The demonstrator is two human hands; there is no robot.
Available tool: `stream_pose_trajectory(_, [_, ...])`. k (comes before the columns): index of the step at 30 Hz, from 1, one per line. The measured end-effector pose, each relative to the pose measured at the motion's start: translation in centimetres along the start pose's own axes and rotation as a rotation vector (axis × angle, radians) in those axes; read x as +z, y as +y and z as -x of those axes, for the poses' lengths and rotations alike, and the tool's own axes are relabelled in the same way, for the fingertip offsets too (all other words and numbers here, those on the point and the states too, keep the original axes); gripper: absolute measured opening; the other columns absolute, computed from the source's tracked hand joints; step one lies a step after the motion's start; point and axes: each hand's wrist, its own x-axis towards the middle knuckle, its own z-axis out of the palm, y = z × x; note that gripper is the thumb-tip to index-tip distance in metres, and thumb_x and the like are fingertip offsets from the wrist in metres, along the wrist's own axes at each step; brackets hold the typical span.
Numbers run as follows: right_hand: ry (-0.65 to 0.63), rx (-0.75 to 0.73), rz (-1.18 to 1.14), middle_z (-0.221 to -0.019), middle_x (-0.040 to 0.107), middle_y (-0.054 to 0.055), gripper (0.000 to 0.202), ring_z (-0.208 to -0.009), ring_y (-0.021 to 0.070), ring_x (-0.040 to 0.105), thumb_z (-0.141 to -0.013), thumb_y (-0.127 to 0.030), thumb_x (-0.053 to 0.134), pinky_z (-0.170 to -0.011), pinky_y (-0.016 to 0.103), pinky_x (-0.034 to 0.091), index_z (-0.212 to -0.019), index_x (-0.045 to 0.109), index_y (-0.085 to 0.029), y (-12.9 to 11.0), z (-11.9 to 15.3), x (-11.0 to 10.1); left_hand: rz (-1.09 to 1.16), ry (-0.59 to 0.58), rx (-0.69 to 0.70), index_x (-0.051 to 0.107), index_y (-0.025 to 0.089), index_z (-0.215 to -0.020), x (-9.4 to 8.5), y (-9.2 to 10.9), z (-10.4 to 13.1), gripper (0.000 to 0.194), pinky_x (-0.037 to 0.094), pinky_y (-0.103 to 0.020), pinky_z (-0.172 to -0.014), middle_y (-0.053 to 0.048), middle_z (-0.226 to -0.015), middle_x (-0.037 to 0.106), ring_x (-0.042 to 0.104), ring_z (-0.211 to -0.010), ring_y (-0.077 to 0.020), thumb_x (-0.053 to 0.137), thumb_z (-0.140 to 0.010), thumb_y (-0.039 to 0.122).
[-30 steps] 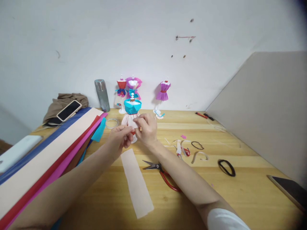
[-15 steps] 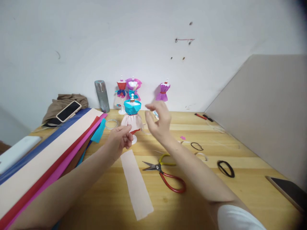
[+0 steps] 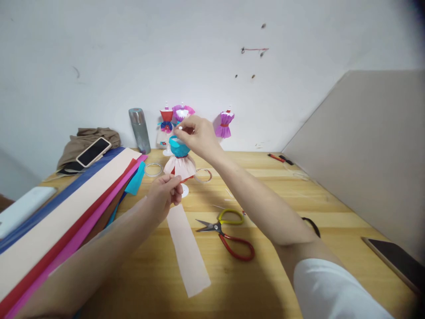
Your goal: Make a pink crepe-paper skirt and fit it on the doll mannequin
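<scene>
A small dress form (image 3: 179,149) stands upright in a teal top and a pale pink skirt with red beneath. My left hand (image 3: 168,191) pinches the lower hem of the pale skirt at its front. Over the top of the form, my right hand (image 3: 195,133) has thumb and forefinger closed around its white neck knob. A pale pink paper strip (image 3: 189,252) lies on the table just below my left hand. To the strip's right are scissors (image 3: 217,227) with one yellow and one red handle, blades apart.
Long coloured paper sheets (image 3: 66,208) cover the left side, near a phone (image 3: 94,152) and a bottle (image 3: 140,130). More dressed forms (image 3: 225,124) stand by the wall. Tape rings (image 3: 202,175) lie behind; another phone (image 3: 395,261) rests at right.
My right hand has moved left from beside the dress form to its top and closed there. My left hand stays at the skirt hem. The view has shifted slightly.
</scene>
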Motion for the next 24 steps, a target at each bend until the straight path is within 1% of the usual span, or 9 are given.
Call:
stream_pose_trajectory(5, [0.013, -0.001, 0.040, -0.066, 0.064, 0.001, 0.016, -0.064, 0.0166, 0.059, -0.080, -0.020, 0.063, -0.064, 0.032, 0.047, -0.065, 0.059, -0.020, 0.1, -0.2, -0.1, 0.023, 0.013, 0.002, 0.055, 0.014, -0.059, -0.2, -0.3, 0.2, 0.035, 0.028, -0.017, -0.035, 0.003, -0.046, 0.052, 0.044, -0.034, -0.0055, 0.075, -0.071, 0.039])
stream_pose_trajectory(8, [0.032, -0.042, 0.069, -0.062, 0.061, 0.001, 0.019, -0.060, 0.0166, 0.058, -0.079, -0.021, 0.065, -0.059, 0.032, 0.045, -0.063, 0.056, -0.021, 0.7, -0.4, 0.1, 0.041, 0.011, 0.001, 0.058, 0.013, -0.065, -0.5, -0.4, 0.2, 0.031, 0.028, -0.017, -0.035, 0.003, -0.048, 0.055, 0.044, -0.035, -0.0053, 0.074, -0.073, 0.039])
stream_pose_trajectory(11, [0.052, -0.090, 0.077, -0.058, 0.060, 0.001, 0.023, -0.057, 0.0164, 0.056, -0.081, -0.024, 0.064, -0.054, 0.032, 0.045, -0.061, 0.054, -0.022, 1.4, -0.5, 0.3, 0.041, 0.000, 0.000, 0.057, 0.013, -0.066, -0.7, -0.5, 0.2, 0.031, 0.027, -0.017, -0.034, 0.003, -0.048, 0.055, 0.044, -0.034, -0.0055, 0.073, -0.074, 0.038])
stream_pose_trajectory(13, [0.073, -0.098, 0.071, -0.057, 0.059, 0.000, 0.024, -0.056, 0.0165, 0.056, -0.081, -0.024, 0.064, -0.054, 0.032, 0.045, -0.060, 0.054, -0.022, 1.7, -0.4, 0.4, 0.045, 0.001, -0.004, 0.057, 0.013, -0.069, -0.9, -0.6, 0.2, 0.030, 0.027, -0.017, -0.034, 0.003, -0.048, 0.055, 0.045, -0.033, -0.0054, 0.073, -0.073, 0.038])
stream_pose_trajectory(15, [0.099, -0.090, 0.070, -0.057, 0.060, 0.001, 0.023, -0.058, 0.0169, 0.057, -0.080, -0.022, 0.065, -0.055, 0.033, 0.045, -0.060, 0.055, -0.022, 1.9, -0.4, 0.5, 0.054, 0.012, -0.009, 0.060, 0.012, -0.076, -0.9, -0.8, 0.2, 0.030, 0.028, -0.017, -0.034, 0.003, -0.050, 0.057, 0.046, -0.034, -0.0060, 0.073, -0.073, 0.040])
stream_pose_trajectory(18, [0.120, -0.074, 0.080, -0.060, 0.062, 0.002, 0.021, -0.060, 0.0179, 0.058, -0.080, -0.022, 0.064, -0.056, 0.034, 0.046, -0.061, 0.055, -0.022, 1.9, -0.5, 0.6, 0.052, 0.030, -0.027, 0.063, 0.013, -0.087, -0.9, -0.9, 0.3, 0.037, 0.028, -0.017, -0.033, 0.004, -0.050, 0.058, 0.047, -0.034, -0.0075, 0.073, -0.072, 0.045])
stream_pose_trajectory(20, [0.115, -0.064, 0.095, -0.062, 0.062, 0.003, 0.022, -0.061, 0.0186, 0.058, -0.081, -0.024, 0.064, -0.057, 0.035, 0.047, -0.062, 0.055, -0.022, 1.9, -0.5, 0.7, 0.028, 0.035, -0.022, 0.062, 0.014, -0.084, -0.7, -0.8, 0.4, 0.038, 0.029, -0.017, -0.032, 0.003, -0.049, 0.058, 0.047, -0.033, -0.0079, 0.074, -0.072, 0.047])
stream_pose_trajectory(22, [0.103, -0.056, 0.113, -0.061, 0.061, 0.003, 0.023, -0.060, 0.0189, 0.058, -0.082, -0.024, 0.065, -0.058, 0.036, 0.047, -0.061, 0.054, -0.022, 1.8, -0.5, 0.7, -0.007, 0.043, 0.011, 0.059, 0.014, -0.073, -0.5, -0.5, 0.4, 0.036, 0.030, -0.018, -0.032, 0.002, -0.049, 0.058, 0.047, -0.033, -0.0074, 0.074, -0.072, 0.047])
stream_pose_trajectory(24, [0.092, -0.049, 0.118, -0.060, 0.060, 0.003, 0.024, -0.059, 0.0187, 0.057, -0.081, -0.023, 0.066, -0.057, 0.036, 0.046, -0.061, 0.053, -0.022, 1.7, -0.5, 0.7, -0.042, 0.065, 0.044, 0.054, 0.015, -0.061, -0.3, -0.3, 0.3, 0.036, 0.031, -0.018, -0.034, 0.001, -0.048, 0.057, 0.047, -0.033, -0.0065, 0.073, -0.074, 0.043])
